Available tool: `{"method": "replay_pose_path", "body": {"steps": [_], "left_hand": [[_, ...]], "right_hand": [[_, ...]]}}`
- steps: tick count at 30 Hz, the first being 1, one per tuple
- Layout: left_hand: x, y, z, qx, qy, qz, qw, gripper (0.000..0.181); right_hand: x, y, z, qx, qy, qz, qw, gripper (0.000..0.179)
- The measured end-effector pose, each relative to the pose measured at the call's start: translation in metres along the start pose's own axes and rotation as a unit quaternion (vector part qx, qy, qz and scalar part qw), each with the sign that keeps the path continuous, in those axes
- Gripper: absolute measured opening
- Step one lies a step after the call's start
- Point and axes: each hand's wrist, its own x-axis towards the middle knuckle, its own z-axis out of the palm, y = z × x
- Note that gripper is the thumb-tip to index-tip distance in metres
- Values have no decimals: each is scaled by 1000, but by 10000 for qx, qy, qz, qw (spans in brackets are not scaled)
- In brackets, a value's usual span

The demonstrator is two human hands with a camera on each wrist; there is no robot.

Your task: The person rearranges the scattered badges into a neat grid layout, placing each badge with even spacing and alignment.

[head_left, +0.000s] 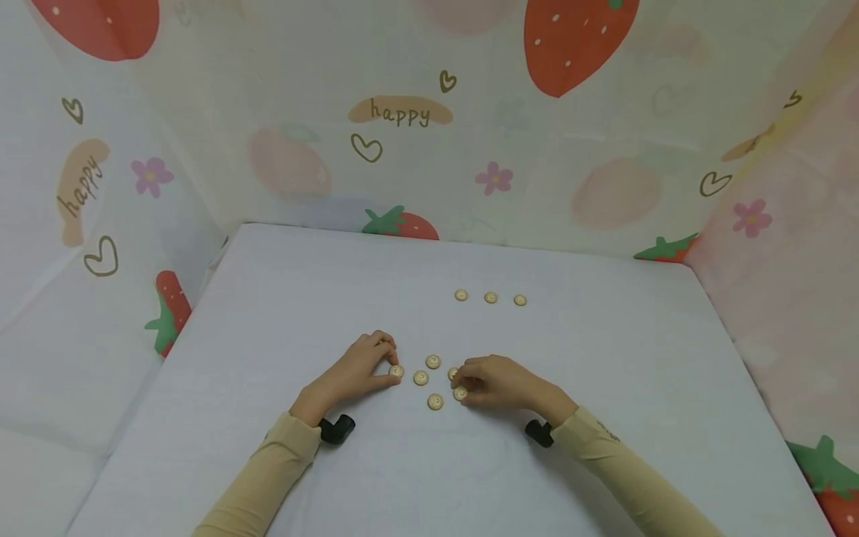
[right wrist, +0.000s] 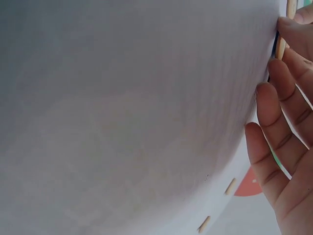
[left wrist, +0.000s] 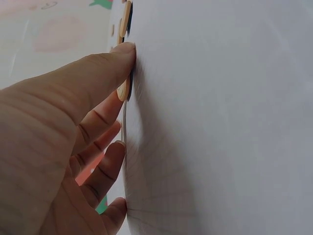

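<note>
My left hand [head_left: 361, 368] pinches a small round tan disc [head_left: 397, 371], wood-like with dark marks on top, between thumb and index finger. That disc [left wrist: 123, 93] shows edge-on in the left wrist view, partly behind the thumb. On the other side, my right hand [head_left: 502, 383] pinches a similar disc [head_left: 459, 394], flat on the table; its edge [right wrist: 280, 48] appears at the right wrist view's upper right. The right fingers partly hide another disc [head_left: 452, 373]. Between the hands lie three more: an upper disc [head_left: 432, 362], a middle disc [head_left: 420, 378] and a lower disc [head_left: 435, 402].
Farther back on the white-covered table [head_left: 335, 283], three discs form a row: a left disc [head_left: 461, 295], a middle disc [head_left: 491, 297] and a right disc [head_left: 520, 300]. A strawberry-print curtain [head_left: 463, 134] encloses the back and sides.
</note>
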Motion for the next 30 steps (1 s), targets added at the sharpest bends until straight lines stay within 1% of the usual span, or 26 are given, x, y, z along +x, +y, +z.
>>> {"method": "replay_pose_path", "body": {"steps": [3,9,13,22,26,30], "left_hand": [[0,0,0,-25,-11,-9,10000,20],[0,-1,0,-38,-28,-26,10000,20],[-1,-1,0,-43,-53,-79,9999,21],[-1,-1,0,-39,-43,-73,10000,21],[0,-2,1,-53,-40,-75,10000,21],[1,-3,2,-5,-38,-33,10000,21]], "right_hand": [[0,-2,0,-69,56,-52,9999,19],[1,-7,0,-467,237,-292,9982,17],[1,-9,-1,-622,258,-329,9972,18],[2,-8,0,-384,237,-221,9987,16],[3,-8,-4,-343,286,-229,9987,16],[5,-6,-8,-301,339,-147,9989,17]]}}
